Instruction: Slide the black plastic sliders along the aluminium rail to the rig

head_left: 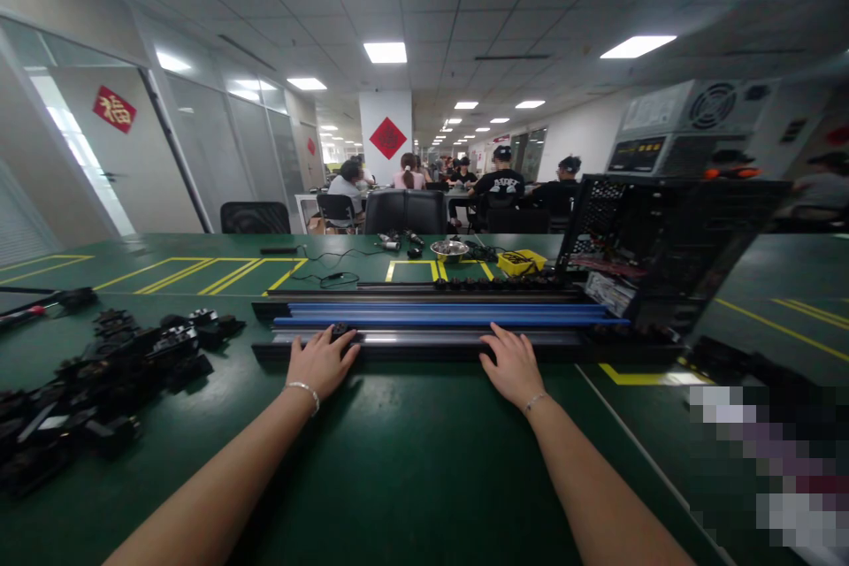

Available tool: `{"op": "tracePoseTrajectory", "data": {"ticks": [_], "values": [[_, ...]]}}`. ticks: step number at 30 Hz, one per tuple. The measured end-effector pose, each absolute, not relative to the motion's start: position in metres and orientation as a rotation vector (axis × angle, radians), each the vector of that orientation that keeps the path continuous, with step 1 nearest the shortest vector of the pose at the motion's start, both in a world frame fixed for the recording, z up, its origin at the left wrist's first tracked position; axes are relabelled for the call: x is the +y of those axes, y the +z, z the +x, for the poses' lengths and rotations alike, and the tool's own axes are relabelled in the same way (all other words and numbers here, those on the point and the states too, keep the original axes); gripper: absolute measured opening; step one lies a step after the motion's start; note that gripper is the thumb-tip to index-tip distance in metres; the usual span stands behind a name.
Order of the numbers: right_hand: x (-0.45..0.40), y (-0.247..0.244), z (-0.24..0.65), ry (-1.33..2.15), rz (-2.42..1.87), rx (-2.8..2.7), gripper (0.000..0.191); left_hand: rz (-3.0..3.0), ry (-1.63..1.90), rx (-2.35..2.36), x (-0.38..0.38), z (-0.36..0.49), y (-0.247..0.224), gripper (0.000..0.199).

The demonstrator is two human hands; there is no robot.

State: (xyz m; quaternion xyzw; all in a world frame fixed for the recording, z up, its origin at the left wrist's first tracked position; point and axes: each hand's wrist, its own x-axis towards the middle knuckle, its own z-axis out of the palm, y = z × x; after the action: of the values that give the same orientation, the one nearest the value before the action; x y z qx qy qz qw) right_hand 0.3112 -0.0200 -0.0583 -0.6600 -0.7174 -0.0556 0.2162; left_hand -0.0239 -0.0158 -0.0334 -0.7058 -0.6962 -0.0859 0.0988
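Note:
A long dark rail with a shiny strip along it (417, 340) runs left to right in front of me. My left hand (319, 366) lies over its left part with the fingers spread, next to a small black part (342, 330). Farther right, my right hand (513, 366) rests on the same rail, its fingers apart. Neither hand is closed around anything. Just behind lies a long blue rail (451, 315), and beyond it another dark rail (411, 294). Several small black parts sit at the right end of the front rail.
Piled black parts (112, 371) cover the left of the green table (411, 469). An open computer case (703, 239) with power supplies (690, 110) on top stands at right. Behind the rails are a metal bowl (449, 250), a yellow tray (521, 262) and cables. People sit farther back.

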Motion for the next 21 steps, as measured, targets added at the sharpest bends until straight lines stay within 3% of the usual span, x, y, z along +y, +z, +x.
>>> {"op": "tracePoseTrajectory", "data": {"ticks": [21], "values": [[-0.016,-0.064,0.316,-0.154,-1.802,-1.999,0.044,-1.921,-0.229,-2.222,-0.012,-0.082,-0.033,0.051]]}}
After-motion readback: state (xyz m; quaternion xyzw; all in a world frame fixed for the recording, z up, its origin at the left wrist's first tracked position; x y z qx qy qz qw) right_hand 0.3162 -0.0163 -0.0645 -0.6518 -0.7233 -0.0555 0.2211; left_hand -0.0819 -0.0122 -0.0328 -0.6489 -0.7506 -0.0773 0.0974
